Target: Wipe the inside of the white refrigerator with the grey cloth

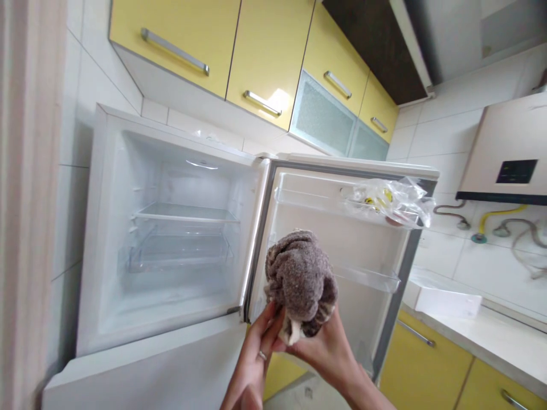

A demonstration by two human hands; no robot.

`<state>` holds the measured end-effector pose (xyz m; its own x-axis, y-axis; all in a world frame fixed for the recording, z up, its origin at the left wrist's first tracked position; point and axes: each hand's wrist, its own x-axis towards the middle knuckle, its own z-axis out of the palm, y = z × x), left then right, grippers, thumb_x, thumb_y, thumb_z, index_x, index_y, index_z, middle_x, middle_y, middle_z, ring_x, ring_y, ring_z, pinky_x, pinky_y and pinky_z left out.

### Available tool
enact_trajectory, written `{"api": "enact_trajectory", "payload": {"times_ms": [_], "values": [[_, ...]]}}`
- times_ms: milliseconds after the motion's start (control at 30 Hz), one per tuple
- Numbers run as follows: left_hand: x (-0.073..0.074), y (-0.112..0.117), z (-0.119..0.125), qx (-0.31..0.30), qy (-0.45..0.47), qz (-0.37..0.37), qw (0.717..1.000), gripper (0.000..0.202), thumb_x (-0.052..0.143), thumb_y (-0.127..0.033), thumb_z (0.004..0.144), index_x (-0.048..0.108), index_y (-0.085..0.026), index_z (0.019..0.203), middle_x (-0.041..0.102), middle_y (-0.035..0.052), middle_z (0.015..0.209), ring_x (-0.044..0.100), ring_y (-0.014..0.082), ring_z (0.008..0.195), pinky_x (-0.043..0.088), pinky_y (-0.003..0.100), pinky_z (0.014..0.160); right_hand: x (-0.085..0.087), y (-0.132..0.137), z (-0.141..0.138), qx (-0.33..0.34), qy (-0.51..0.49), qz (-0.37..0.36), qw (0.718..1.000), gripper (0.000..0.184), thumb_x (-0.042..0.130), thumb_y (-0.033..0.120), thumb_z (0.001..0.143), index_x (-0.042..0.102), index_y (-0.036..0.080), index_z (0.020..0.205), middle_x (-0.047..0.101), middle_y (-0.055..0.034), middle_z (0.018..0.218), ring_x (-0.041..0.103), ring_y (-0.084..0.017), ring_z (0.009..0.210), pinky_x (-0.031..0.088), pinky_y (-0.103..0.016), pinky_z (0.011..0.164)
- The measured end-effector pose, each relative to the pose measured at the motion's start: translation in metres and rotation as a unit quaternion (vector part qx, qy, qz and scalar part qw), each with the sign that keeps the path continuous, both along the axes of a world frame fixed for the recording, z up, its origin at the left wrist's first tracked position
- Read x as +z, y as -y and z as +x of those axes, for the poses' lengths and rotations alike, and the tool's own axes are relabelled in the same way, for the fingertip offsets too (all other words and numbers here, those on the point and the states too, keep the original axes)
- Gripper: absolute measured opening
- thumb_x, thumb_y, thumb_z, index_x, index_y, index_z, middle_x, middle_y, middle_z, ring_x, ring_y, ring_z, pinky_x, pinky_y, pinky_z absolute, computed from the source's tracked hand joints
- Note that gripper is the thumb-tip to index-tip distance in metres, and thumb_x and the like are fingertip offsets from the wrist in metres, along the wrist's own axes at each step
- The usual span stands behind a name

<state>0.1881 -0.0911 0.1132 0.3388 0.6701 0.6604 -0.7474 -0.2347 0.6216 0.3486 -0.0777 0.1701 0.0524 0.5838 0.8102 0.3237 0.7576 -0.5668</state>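
A bunched-up grey-brown cloth [301, 273] is held up in front of the open refrigerator door [299, 228]. My left hand [258, 347] grips its lower left side, a ring showing on one finger. From below and to the right, my right hand [327, 347] is closed around the cloth, its fingers partly hidden behind the folds. A pale end of fabric hangs down between the two hands. To the left, the fridge compartment [183, 296] stands open, with a glass shelf [188, 213] and a clear drawer [182, 250] inside.
A clear plastic bag [391, 199] with yellow markings sits in the upper door rack; a lower rack [367, 278] is beneath. Yellow cabinets [273, 51] hang above. At right are a counter [508, 336] with a white box [447, 302] and a wall-mounted water heater [508, 148].
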Motion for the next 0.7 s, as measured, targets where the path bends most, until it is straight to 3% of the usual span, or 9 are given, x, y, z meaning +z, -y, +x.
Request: {"api": "enact_trajectory", "payload": {"times_ms": [100,200,300,400,467,500,600,700], "values": [[0.021,0.001,0.004,0.021,-0.039,0.040,0.998,0.090,0.059,-0.080,0.083,0.046,-0.031,0.158,0.048,0.0084,0.164,0.018,0.0358,0.161,0.003,0.057,0.133,0.028,-0.006,-0.004,-0.016,-0.072,0.004,0.997,0.085,0.091,0.056,0.062,0.063,0.020,0.134,0.079,-0.0106,0.098,0.075,-0.027,0.082,0.065,-0.037,0.075],[0.038,0.003,0.009,0.027,-0.060,0.051,0.996,0.084,0.054,-0.078,0.089,0.044,-0.031,0.158,0.043,0.0091,0.167,0.016,0.0324,0.162,0.004,0.056,0.133,0.047,-0.017,0.003,-0.062,-0.115,0.036,0.991,0.066,0.088,0.056,0.060,0.072,0.018,0.111,0.078,-0.0082,0.084,0.071,-0.025,0.074,0.062,-0.034,0.065],[0.044,0.003,0.011,0.057,-0.088,0.051,0.993,0.084,0.057,-0.077,0.089,0.045,-0.028,0.156,0.042,0.0119,0.167,0.025,0.0333,0.161,0.017,0.056,0.133,0.072,-0.026,0.024,-0.153,-0.145,0.093,0.973,0.066,0.085,0.056,0.060,0.071,0.016,0.111,0.077,-0.0103,0.096,0.071,-0.025,0.083,0.061,-0.037,0.073],[0.044,-0.007,0.012,0.132,-0.184,0.033,0.973,0.077,0.061,-0.067,0.092,0.043,-0.029,0.156,0.039,0.0120,0.169,0.034,0.0342,0.157,0.028,0.057,0.129,0.111,-0.026,0.053,-0.263,-0.112,0.210,0.935,0.090,0.084,0.054,0.064,0.055,0.018,0.142,0.067,-0.0137,0.132,0.066,-0.030,0.115,0.055,-0.049,0.100],[0.049,-0.025,0.019,0.209,-0.264,0.065,0.939,0.073,0.063,-0.056,0.093,0.042,-0.028,0.156,0.036,0.0127,0.170,0.036,0.0333,0.156,0.028,0.058,0.129,0.139,-0.020,0.070,-0.337,-0.015,0.284,0.897,0.104,0.083,0.051,0.068,0.038,0.020,0.156,0.052,-0.0158,0.151,0.053,-0.034,0.136,0.043,-0.056,0.116],[0.054,-0.037,0.024,0.254,-0.297,0.105,0.914,0.071,0.064,-0.050,0.093,0.042,-0.025,0.155,0.035,0.0140,0.170,0.035,0.0325,0.156,0.026,0.058,0.130,0.152,-0.016,0.077,-0.380,0.047,0.298,0.874,0.102,0.082,0.050,0.071,0.036,0.020,0.158,0.046,-0.0176,0.156,0.047,-0.036,0.143,0.040,-0.057,0.118],[0.076,-0.079,0.047,0.368,-0.368,0.238,0.820,0.066,0.060,-0.031,0.090,0.044,-0.014,0.151,0.035,0.0211,0.169,0.029,0.0319,0.159,0.025,0.057,0.131,0.180,-0.012,0.090,-0.493,0.226,0.261,0.799,0.080,0.073,0.044,0.084,0.044,0.018,0.154,0.035,-0.0233,0.162,0.038,-0.041,0.150,0.041,-0.057,0.116],[0.099,-0.119,0.074,0.439,-0.451,0.318,0.709,0.066,0.055,-0.014,0.087,0.042,-0.004,0.151,0.028,0.0264,0.170,0.016,0.0339,0.163,0.020,0.056,0.132,0.192,-0.023,0.097,-0.535,0.351,0.214,0.738,0.070,0.066,0.036,0.088,0.046,0.017,0.153,0.036,-0.0253,0.162,0.043,-0.044,0.145,0.043,-0.061,0.111]]}}
